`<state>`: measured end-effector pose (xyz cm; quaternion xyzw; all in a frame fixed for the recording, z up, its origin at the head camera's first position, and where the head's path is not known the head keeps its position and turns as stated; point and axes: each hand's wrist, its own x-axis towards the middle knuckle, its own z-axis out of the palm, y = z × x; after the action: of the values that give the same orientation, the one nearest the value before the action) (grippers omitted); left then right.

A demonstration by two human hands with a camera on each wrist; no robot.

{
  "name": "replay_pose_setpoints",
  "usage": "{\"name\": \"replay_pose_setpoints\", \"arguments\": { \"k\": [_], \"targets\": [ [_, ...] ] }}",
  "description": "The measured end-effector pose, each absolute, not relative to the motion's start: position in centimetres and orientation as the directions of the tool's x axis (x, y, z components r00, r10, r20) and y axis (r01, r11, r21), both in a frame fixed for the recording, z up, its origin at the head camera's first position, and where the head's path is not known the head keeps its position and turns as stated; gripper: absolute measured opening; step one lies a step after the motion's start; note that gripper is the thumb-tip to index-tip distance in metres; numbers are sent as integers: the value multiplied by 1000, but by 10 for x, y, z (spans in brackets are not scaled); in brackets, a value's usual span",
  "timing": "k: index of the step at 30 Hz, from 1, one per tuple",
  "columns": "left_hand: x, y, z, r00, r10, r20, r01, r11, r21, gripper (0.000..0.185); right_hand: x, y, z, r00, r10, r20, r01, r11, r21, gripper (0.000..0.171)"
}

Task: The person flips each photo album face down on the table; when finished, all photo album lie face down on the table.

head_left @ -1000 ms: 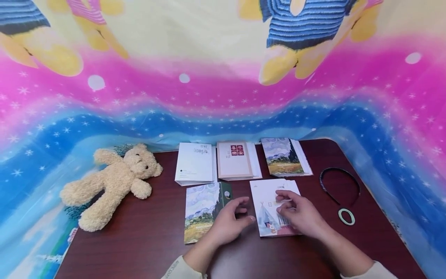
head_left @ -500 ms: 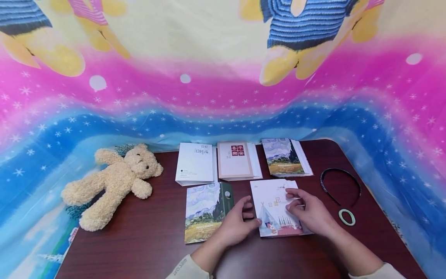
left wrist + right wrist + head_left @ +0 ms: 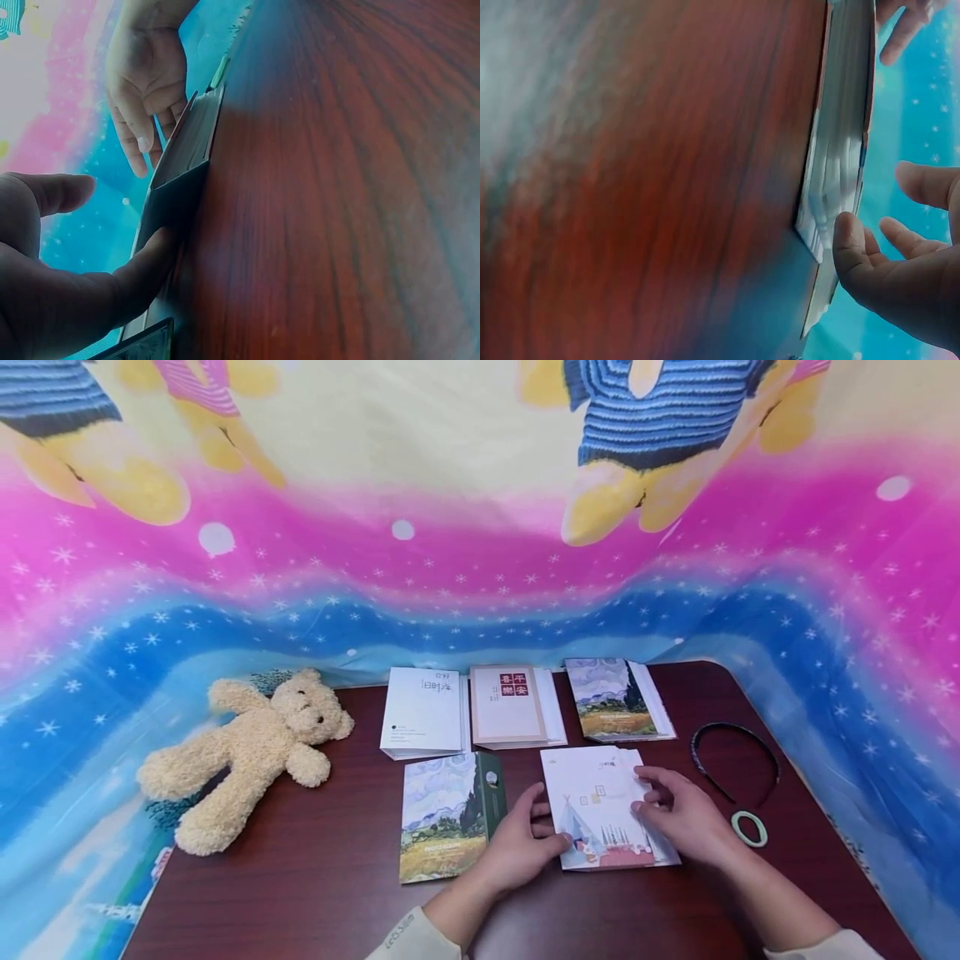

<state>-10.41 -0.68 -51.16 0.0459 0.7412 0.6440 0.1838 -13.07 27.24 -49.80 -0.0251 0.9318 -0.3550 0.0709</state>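
While your left hand [image 3: 525, 843] has crept in over the last second until its thumb presses the album's [image 3: 607, 806] left edge, your right hand [image 3: 678, 814] has slid from the middle of the cover out to the right edge. So both hands now bracket the album, one at each side, where a moment ago the right lay flat on top and the left hovered short of it.

Your left fingers [image 3: 146, 266] are loosely bent, the thumb flat against the album's spine side; that is a press, not a grasp. Your right fingers [image 3: 851, 240] are relaxed too, tips touching the page edges, nothing pinched. The album lies flat on the table [image 3: 315, 877], between your two sets of fingers, and looks slightly turned, its near right corner further out than before.

Just left of your left fingers lies the painted album [image 3: 446, 814]. Beyond your fingertips three more booklets [image 3: 506, 703] sit in a row. Right of your right fingers are the headband [image 3: 738, 758] and the green ring [image 3: 748, 827]. Far left rests the teddy [image 3: 251, 747].
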Motion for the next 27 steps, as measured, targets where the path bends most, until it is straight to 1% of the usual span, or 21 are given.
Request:
{"name": "replay_pose_setpoints", "arguments": {
  "k": [11,19,27],
  "targets": [
    [-105,-1,-512,-922,320,-220,-203,85,975,88,-132,279,-504,-980,-89,-177,55,734,-677,64],
    [-105,-1,-511,-924,309,-227,-212,84,974,86,-132,282,-505,-969,-82,-235,111,702,-704,68],
    [-106,0,-513,-925,306,-223,-217,55,975,82,-133,282,-504,-964,-85,-254,124,697,-706,69]
  ]
}}
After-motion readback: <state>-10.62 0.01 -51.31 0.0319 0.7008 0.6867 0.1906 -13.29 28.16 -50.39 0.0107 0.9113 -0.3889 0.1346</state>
